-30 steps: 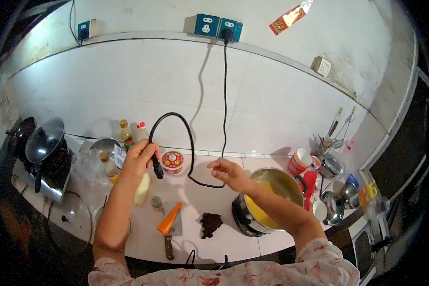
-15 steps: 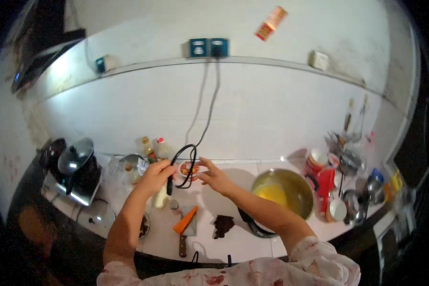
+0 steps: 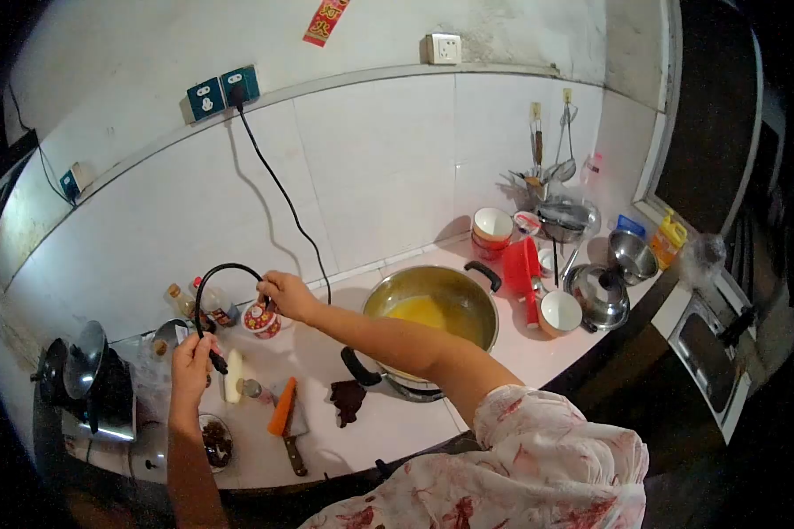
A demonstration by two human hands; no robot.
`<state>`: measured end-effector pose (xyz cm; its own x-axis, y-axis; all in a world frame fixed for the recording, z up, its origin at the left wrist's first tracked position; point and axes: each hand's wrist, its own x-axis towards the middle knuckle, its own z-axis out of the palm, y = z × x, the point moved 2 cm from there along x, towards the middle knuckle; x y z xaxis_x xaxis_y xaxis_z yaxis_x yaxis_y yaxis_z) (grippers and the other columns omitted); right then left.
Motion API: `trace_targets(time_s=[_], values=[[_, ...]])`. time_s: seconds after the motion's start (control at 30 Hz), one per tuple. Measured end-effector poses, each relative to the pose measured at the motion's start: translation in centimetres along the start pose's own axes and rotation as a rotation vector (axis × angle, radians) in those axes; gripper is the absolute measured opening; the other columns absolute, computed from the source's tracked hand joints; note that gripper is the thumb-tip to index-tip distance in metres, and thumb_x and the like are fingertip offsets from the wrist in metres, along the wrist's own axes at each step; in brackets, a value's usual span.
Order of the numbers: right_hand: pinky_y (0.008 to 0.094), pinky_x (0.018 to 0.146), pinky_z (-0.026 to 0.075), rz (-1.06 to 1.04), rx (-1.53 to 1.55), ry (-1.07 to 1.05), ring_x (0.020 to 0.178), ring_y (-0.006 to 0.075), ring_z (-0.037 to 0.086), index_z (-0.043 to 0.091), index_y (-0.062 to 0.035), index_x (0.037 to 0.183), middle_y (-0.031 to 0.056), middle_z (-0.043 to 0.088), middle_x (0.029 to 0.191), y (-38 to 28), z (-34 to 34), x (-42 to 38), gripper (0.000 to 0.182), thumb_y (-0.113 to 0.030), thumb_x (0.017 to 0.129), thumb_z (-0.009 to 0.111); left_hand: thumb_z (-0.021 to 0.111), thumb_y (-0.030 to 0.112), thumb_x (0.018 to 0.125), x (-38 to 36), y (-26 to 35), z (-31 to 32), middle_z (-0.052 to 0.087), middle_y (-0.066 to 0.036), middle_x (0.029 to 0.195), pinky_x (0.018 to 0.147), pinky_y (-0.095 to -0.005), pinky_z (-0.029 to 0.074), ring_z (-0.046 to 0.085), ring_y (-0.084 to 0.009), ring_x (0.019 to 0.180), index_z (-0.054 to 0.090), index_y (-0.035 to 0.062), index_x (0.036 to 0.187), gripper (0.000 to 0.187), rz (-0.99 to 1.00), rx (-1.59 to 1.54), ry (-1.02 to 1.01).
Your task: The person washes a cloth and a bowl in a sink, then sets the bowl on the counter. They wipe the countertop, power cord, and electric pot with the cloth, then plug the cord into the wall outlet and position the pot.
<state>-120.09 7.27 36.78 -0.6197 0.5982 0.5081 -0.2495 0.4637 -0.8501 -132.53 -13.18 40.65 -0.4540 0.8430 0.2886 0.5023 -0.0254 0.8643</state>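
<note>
A black power cord (image 3: 231, 266) arches between my two hands. My left hand (image 3: 192, 363) is closed around it close to its thick black end connector, which points down. My right hand (image 3: 287, 297) grips the cord's other side, above a red patterned tub (image 3: 261, 323). From the wall socket (image 3: 240, 85), a black cord runs down and passes behind my right arm. Below my hands lie a peeled white vegetable (image 3: 234, 377), a small jar (image 3: 253, 389) and a carrot (image 3: 282, 408) resting on a knife (image 3: 296, 448). A dark brown piece (image 3: 348, 402) lies right of them.
A large steel pot (image 3: 479, 304) with yellow liquid stands under my right forearm. Bowls (image 3: 560, 314), a red basket (image 3: 520, 275) and a lidded pan (image 3: 598, 295) crowd the right. Bottles (image 3: 218, 304) stand at the wall; a stove with a wok (image 3: 86, 357) is far left.
My view has swung right. The loose loop of cord has opened into a wide arch, and my right hand, open before, now grips the cord.
</note>
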Motion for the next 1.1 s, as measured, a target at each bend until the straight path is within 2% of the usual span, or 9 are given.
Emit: trace_targets(time_s=[0.2, 0.3, 0.37, 0.5, 0.67, 0.73, 0.87, 1.0, 1.1], values=[[0.0314, 0.047, 0.047, -0.046, -0.070, 0.016, 0.049, 0.0196, 0.059, 0.052, 0.0006, 0.082, 0.0123, 0.061, 0.064, -3.4, -3.5, 3.3, 0.022, -0.020, 0.088, 0.046, 0.051, 0.010, 0.085, 1.8, 1.5, 1.7, 0.057, -0.001, 0.079, 0.051, -0.0187, 0.037, 0.045, -0.0047, 0.059, 0.053, 0.0007, 0.100, 0.018, 0.058, -0.091, 0.065], [0.0244, 0.044, 0.045, 0.007, -0.092, -0.047, 0.049, 0.0133, 0.055, 0.052, 0.0017, 0.087, 0.0096, 0.060, 0.066, -6.0, -4.2, 4.4, 0.023, -0.019, 0.090, 0.044, 0.055, 0.013, 0.083, 2.9, 1.6, 2.1, 0.056, -0.002, 0.073, 0.051, -0.0220, 0.040, 0.049, -0.0072, 0.058, 0.057, 0.0002, 0.093, 0.016, 0.069, -0.002, 0.087], [0.0232, 0.042, 0.044, 0.004, -0.183, -0.059, 0.048, 0.0124, 0.054, 0.052, 0.0009, 0.089, 0.0107, 0.060, 0.068, -6.8, -4.2, 4.9, 0.022, -0.020, 0.089, 0.044, 0.055, 0.013, 0.084, 3.8, 0.7, 2.6, 0.055, -0.002, 0.070, 0.050, -0.0223, 0.042, 0.050, -0.0082, 0.058, 0.056, 0.0002, 0.095, 0.016, 0.084, -0.190, 0.120], [0.0222, 0.041, 0.042, 0.069, -0.104, -0.021, 0.045, 0.0104, 0.050, 0.052, 0.0002, 0.090, 0.0096, 0.060, 0.068, -7.3, -3.6, 5.8, 0.023, -0.021, 0.088, 0.044, 0.051, 0.005, 0.083, 2.7, 1.6, 2.3, 0.050, -0.009, 0.112, 0.060, -0.0240, 0.049, 0.056, -0.0093, 0.065, 0.039, 0.0069, 0.124, 0.043, 0.027, -0.286, 0.157], [0.0239, 0.039, 0.043, 0.055, -0.097, 0.021, 0.043, 0.0116, 0.051, 0.054, 0.0011, 0.084, 0.0088, 0.058, 0.061, -6.9, -3.0, 5.9, 0.021, -0.018, 0.088, 0.046, 0.050, 0.006, 0.085, -1.1, -0.9, 1.1, 0.052, -0.007, 0.113, 0.059, -0.0232, 0.046, 0.054, -0.0086, 0.063, 0.039, 0.0083, 0.124, 0.041, 0.030, -0.130, 0.172], [0.0241, 0.038, 0.042, 0.047, -0.163, 0.030, 0.041, 0.0119, 0.051, 0.054, 0.0012, 0.084, 0.0090, 0.059, 0.061, -6.1, -3.3, 6.0, 0.021, -0.017, 0.088, 0.046, 0.050, 0.007, 0.085, -4.2, -0.7, 0.9, 0.058, -0.005, 0.099, 0.060, -0.0231, 0.046, 0.056, -0.0089, 0.066, 0.047, 0.0072, 0.116, 0.031, -0.160, -0.077, 0.064], [0.0250, 0.038, 0.042, 0.068, -0.141, 0.087, 0.041, 0.0139, 0.051, 0.053, 0.0007, 0.084, 0.0111, 0.059, 0.062, -4.3, -4.7, 7.3, 0.020, -0.018, 0.087, 0.045, 0.055, 0.013, 0.085, -11.8, -2.7, -0.9, 0.058, -0.003, 0.086, 0.060, -0.0240, 0.047, 0.057, -0.0094, 0.068, 0.054, 0.0024, 0.102, 0.021, -0.163, -0.088, 0.121], [0.0278, 0.040, 0.044, 0.137, -0.047, 0.182, 0.042, 0.0158, 0.053, 0.053, 0.0003, 0.086, 0.0118, 0.060, 0.062, -3.3, -6.7, 9.2, 0.020, -0.019, 0.086, 0.047, 0.054, 0.014, 0.085, -20.7, -7.0, -4.1, 0.058, -0.004, 0.082, 0.058, -0.0252, 0.046, 0.057, -0.0121, 0.067, 0.058, 0.0032, 0.095, 0.016, -0.298, -0.228, 0.333], [0.0318, 0.051, 0.049, 0.101, -0.034, 0.186, 0.057, 0.0200, 0.060, 0.052, 0.0009, 0.089, 0.0120, 0.061, 0.071, -0.1, -9.3, 10.6, 0.020, -0.018, 0.081, 0.054, 0.049, 0.015, 0.087, -25.7, -6.6, -4.9, 0.058, -0.006, 0.080, 0.057, -0.0260, 0.045, 0.055, -0.0121, 0.063, 0.057, 0.0007, 0.094, 0.018, -0.419, -0.033, 0.483]])
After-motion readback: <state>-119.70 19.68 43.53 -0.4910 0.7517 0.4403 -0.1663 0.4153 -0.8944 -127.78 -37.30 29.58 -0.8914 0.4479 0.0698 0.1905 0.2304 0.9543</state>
